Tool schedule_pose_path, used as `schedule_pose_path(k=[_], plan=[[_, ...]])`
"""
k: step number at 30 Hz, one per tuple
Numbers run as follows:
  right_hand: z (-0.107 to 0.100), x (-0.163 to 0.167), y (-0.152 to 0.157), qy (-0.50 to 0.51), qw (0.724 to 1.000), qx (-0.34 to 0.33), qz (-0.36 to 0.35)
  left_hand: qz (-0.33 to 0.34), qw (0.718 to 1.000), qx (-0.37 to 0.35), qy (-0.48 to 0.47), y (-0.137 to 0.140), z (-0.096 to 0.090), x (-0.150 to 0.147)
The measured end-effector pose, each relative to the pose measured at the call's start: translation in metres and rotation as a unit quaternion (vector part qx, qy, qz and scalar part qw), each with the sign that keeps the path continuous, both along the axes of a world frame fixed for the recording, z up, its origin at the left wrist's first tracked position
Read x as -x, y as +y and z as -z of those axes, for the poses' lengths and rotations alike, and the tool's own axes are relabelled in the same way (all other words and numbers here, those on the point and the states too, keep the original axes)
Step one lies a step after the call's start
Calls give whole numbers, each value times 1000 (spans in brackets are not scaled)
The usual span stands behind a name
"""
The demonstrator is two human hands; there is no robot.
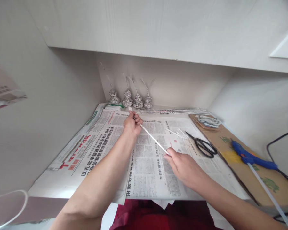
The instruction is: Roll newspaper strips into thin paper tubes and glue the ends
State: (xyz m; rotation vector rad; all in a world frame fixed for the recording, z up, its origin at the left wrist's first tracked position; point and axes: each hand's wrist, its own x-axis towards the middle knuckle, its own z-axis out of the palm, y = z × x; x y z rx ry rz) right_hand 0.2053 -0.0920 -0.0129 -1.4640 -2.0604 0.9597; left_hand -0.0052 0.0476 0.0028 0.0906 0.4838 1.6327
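Observation:
A thin white rolled-paper strip (155,139) runs slantwise between my two hands, above the spread newspaper (144,169). My left hand (132,124) is closed round its far end, and a flat pale tip pokes out beyond the fingers. Lower and to the right, my right hand (179,163) pinches the near end between thumb and fingers. Black-handled scissors (203,146) lie to the right of my hands, blades pointing up and left. Several short white paper offcuts (179,133) are beside the blades.
Several woven gourd-shaped pieces (127,98) stand along the back wall. Long thin paper rods (172,111) lie beside them. On the right, a cardboard sheet (235,172) carries a blue glue gun (251,158) with a cord and a crumpled cloth (208,121). An overhang (158,32) spans above.

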Motion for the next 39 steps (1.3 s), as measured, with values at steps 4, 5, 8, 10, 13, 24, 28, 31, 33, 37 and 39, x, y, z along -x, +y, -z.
schedule_pose_path(k=[4, 5, 8, 10, 13, 24, 28, 31, 33, 37, 39], plan=[[4, 1, 6, 198, 945, 254, -49, 13, 1000, -9, -13, -2, -2, -1], [6, 0, 6, 268, 902, 332, -69, 19, 1000, -11, -17, -2, -3, -1], [13, -4, 5, 408, 778, 465, -111, 38, 999, -15, -25, -4, -4, -1], [17, -7, 3, 438, 735, 504, -122, 48, 998, -19, -29, -5, -5, -1], [17, -9, -2, 398, 764, 495, -114, 42, 998, -27, -30, -4, -5, 1], [8, 1, 12, -135, 984, -118, 20, -13, 1000, 7, 23, -5, -1, -10], [13, 0, 11, 120, 984, 132, -23, 5, 1000, 4, 21, -6, -3, -9], [17, -3, 12, 328, 869, 365, -59, 17, 1000, 7, 19, -8, -5, -10], [20, -6, 12, 405, 793, 446, -87, 25, 1000, 7, 13, -9, -5, -10], [21, -8, 9, 389, 775, 485, -116, 47, 999, 1, 4, -10, -4, -12], [17, -7, 8, 301, 858, 406, -95, 43, 999, 2, 7, -9, -2, -13]])
